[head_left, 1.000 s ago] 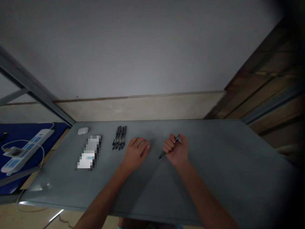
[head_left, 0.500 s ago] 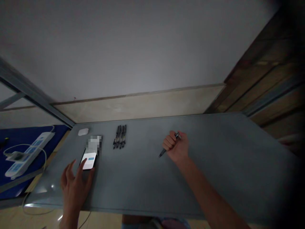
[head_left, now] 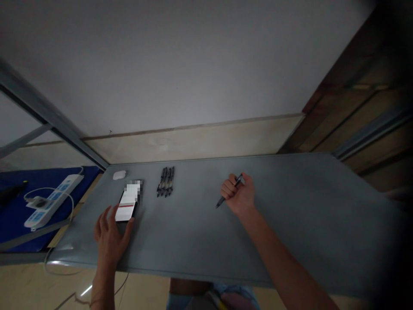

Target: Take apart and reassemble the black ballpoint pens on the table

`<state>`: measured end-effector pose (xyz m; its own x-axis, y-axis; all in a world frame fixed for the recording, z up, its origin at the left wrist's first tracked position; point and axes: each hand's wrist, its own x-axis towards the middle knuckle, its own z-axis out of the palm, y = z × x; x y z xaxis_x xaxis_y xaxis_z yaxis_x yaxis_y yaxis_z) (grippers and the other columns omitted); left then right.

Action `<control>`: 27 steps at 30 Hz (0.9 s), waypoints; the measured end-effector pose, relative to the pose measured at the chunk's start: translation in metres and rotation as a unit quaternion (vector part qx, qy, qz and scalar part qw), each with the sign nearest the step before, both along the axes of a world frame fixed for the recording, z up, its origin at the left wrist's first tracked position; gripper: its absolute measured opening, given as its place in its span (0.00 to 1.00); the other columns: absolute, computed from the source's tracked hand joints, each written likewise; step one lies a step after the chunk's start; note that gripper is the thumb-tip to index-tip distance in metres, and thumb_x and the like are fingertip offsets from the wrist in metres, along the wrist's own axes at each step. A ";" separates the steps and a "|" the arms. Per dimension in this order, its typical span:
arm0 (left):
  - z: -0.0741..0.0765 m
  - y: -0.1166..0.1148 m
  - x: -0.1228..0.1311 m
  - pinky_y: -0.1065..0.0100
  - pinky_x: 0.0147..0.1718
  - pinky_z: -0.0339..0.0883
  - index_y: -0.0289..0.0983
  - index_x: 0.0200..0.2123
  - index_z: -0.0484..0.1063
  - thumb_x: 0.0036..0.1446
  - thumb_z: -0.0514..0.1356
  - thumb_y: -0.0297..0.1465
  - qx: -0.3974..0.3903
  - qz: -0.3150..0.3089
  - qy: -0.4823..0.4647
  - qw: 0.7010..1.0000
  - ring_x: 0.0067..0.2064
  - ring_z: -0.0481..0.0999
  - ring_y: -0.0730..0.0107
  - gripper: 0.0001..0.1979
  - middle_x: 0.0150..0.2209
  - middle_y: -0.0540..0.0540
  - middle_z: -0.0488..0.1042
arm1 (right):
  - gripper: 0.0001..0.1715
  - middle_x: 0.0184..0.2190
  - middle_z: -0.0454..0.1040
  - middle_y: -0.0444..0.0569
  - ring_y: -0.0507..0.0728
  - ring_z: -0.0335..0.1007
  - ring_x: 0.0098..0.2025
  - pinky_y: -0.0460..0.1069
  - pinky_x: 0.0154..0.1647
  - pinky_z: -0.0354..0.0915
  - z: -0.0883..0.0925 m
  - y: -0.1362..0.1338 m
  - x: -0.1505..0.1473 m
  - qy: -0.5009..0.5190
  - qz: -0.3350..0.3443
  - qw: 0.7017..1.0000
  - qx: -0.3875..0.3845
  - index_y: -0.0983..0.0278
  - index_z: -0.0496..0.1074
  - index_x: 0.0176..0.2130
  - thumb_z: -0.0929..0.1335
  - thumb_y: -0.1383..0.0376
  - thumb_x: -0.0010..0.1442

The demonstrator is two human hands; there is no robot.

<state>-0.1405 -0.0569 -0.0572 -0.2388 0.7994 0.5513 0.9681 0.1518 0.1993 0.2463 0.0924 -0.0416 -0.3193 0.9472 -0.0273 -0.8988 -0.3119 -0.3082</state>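
At the left of the table, my left hand [head_left: 112, 234] lies over the near end of a smartphone [head_left: 125, 212], fingers apart, holding nothing. The phone's screen is lit, with its far part blurred out. My right hand [head_left: 239, 193] is closed around a dark pen [head_left: 220, 202], its lower end pointing down and left and its upper end at my thumb. Between the hands, several dark pens [head_left: 166, 181] lie side by side in a row, beyond the phone's right edge.
A small white case [head_left: 119, 175] sits at the back left of the grey table [head_left: 193, 241]. Left of the table, a white power strip [head_left: 53, 202] with a plugged-in charger and cable rests on a blue surface [head_left: 19, 228]. A wall [head_left: 193, 144] closes the back.
The phone's screen has changed from a pop-up with a blue button to a page with a red bar. My left fingertips have drawn back to the phone's near edge. The view has shifted slightly.
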 end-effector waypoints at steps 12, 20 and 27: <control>-0.006 0.031 0.097 0.52 0.56 0.59 0.43 0.55 0.69 0.64 0.54 0.33 -0.072 -0.203 0.004 0.976 0.58 0.65 0.56 0.17 0.56 0.42 0.69 | 0.24 0.15 0.39 0.37 0.48 0.31 0.18 0.44 0.16 0.42 0.020 -0.015 -0.010 -0.050 0.038 0.997 0.036 0.60 0.49 0.20 0.61 0.52 0.59; -0.003 0.034 0.058 0.56 0.56 0.62 0.41 0.52 0.71 0.64 0.52 0.33 -0.037 -0.179 -0.044 0.982 0.54 0.70 0.60 0.15 0.51 0.43 0.72 | 0.25 0.14 0.40 0.37 0.48 0.32 0.17 0.44 0.16 0.42 0.030 -0.022 -0.012 -0.040 0.062 0.995 0.060 0.61 0.49 0.19 0.60 0.52 0.60; 0.002 0.038 -0.009 0.51 0.57 0.57 0.37 0.50 0.70 0.62 0.55 0.39 0.021 0.001 0.019 1.000 0.55 0.69 0.54 0.17 0.51 0.38 0.71 | 0.26 0.14 0.39 0.37 0.48 0.32 0.17 0.44 0.16 0.41 0.027 -0.019 -0.008 -0.050 0.044 0.997 0.045 0.61 0.49 0.19 0.62 0.52 0.59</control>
